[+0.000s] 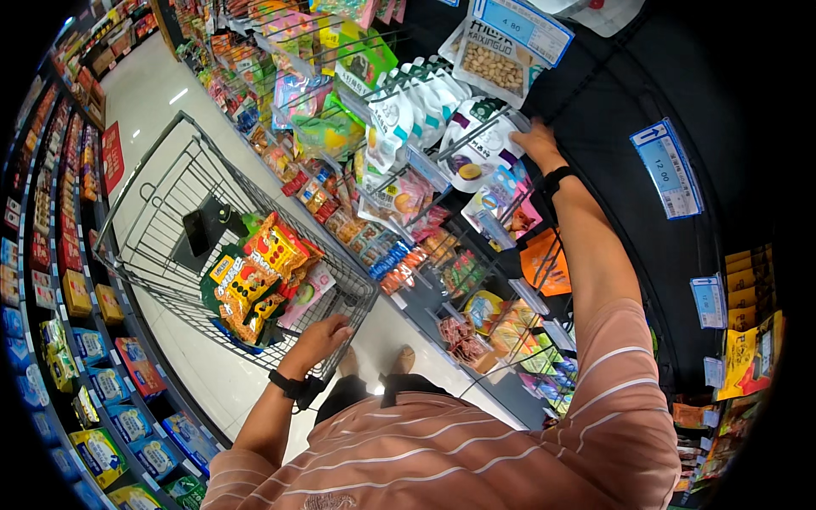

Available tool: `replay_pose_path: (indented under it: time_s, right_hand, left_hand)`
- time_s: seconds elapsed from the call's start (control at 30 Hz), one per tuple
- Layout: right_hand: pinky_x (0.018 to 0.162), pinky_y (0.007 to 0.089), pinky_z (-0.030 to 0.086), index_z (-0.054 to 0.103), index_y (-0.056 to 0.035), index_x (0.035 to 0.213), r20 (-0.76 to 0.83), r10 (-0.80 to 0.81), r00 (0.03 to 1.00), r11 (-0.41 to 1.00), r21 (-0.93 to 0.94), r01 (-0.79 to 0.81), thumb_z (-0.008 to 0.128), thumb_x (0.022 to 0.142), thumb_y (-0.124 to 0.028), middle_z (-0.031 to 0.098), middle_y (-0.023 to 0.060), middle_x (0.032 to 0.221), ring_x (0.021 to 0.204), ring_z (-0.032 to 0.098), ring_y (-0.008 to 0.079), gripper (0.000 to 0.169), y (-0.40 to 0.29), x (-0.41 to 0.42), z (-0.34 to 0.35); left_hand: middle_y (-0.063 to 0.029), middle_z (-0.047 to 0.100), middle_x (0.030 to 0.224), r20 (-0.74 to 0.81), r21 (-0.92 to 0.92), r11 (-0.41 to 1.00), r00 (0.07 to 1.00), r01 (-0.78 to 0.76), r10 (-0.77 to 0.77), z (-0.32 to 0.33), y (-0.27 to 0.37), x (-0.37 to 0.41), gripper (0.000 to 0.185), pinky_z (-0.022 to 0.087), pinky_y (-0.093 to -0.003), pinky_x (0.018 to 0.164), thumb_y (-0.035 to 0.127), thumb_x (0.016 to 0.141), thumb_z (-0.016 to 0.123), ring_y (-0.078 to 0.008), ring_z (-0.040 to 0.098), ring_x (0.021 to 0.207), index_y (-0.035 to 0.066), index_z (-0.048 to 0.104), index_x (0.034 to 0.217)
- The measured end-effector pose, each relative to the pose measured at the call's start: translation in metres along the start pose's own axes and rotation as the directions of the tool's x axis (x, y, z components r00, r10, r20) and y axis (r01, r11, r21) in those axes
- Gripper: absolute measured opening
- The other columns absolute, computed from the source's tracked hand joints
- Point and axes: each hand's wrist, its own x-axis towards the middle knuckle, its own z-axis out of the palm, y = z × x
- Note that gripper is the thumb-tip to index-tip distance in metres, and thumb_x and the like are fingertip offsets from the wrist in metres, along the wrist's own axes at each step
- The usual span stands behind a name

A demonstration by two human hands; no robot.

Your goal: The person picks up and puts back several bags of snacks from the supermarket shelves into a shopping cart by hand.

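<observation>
My right hand [539,145] reaches up to a snack rack. Its thumb lies on the front edge of a white pouch of dried fruit [481,143] with purple panels, its fingers hidden behind. A row of similar white pouches with teal corners [417,102] hangs beside it. My left hand [324,339] is at the near end of a wire shopping cart [153,280]; whether it grips the rim is not clear. Inside the cart lie orange-and-green snack bags [255,274], a pink-and-white packet [309,296] and a black phone [196,233] on a dark panel.
Above the pouch hangs a bag of pistachios [491,64]. Thin metal hooks and price tags [523,29] jut from the dark back panel. Bins of wrapped snacks [357,233] line the lower shelf. Across the tiled aisle [143,83] stand shelves of boxed and bagged goods [80,293].
</observation>
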Motion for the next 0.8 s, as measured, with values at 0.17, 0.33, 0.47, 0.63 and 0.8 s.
replay_pose_path:
  time_s: [0.17,0.33,0.47,0.63,0.8]
  right_hand:
    - [0.108,0.0395,0.038,0.051,0.0035,0.136,-0.028,-0.037,0.999,0.991,-0.133,0.033,0.076,0.072,-0.052,0.052,0.0317,0.135,0.129,0.048,0.0428,0.088,-0.003,-0.004,-0.009]
    - [0.108,0.0372,0.038,0.052,0.0061,0.135,0.069,-0.031,0.997,0.998,-0.059,0.035,0.075,0.072,-0.055,0.05,0.0322,0.138,0.131,0.048,0.0406,0.091,0.003,0.0,-0.011]
    - [0.107,0.036,0.039,0.052,0.0079,0.134,0.149,-0.039,0.988,0.999,0.037,0.034,0.075,0.073,-0.053,0.051,0.0313,0.137,0.13,0.05,0.0385,0.089,0.0,-0.001,-0.015]
    - [0.106,0.0351,0.041,0.051,0.0086,0.135,0.205,-0.08,0.976,0.994,0.09,0.063,0.075,0.075,-0.049,0.054,0.0284,0.137,0.128,0.053,0.0367,0.087,0.011,0.01,-0.007]
    - [0.104,0.0348,0.043,0.054,0.0067,0.133,0.108,-0.07,0.992,0.994,0.085,0.061,0.076,0.075,-0.043,0.057,0.0269,0.134,0.125,0.056,0.0358,0.08,0.009,0.018,0.009]
  left_hand:
    - [-0.0206,0.069,0.109,0.01,0.008,1.0,1.0,0.011,-0.011,0.0,-0.004,0.002,0.045,0.052,-0.0361,0.087,0.034,0.097,0.061,-0.0302,0.067,0.1,-0.002,0.059,0.123]
    - [-0.022,0.069,0.108,-0.011,0.013,1.0,1.0,-0.009,0.01,0.002,-0.005,0.005,0.045,0.052,-0.0379,0.086,0.034,0.096,0.062,-0.0331,0.067,0.1,-0.002,0.06,0.122]
    - [-0.0225,0.069,0.106,-0.045,-0.002,1.0,0.999,-0.026,0.026,0.005,-0.008,0.007,0.042,0.053,-0.0406,0.084,0.033,0.094,0.063,-0.0375,0.067,0.098,-0.001,0.062,0.119]
    - [-0.0215,0.069,0.109,0.005,0.011,1.0,1.0,-0.01,0.01,0.007,-0.012,0.01,0.045,0.052,-0.0366,0.086,0.033,0.096,0.062,-0.0312,0.068,0.1,-0.003,0.059,0.123]
    - [-0.0204,0.069,0.11,0.002,0.01,1.0,1.0,-0.002,0.002,0.009,-0.014,0.008,0.043,0.052,-0.0364,0.087,0.033,0.097,0.062,-0.0314,0.067,0.101,-0.002,0.06,0.122]
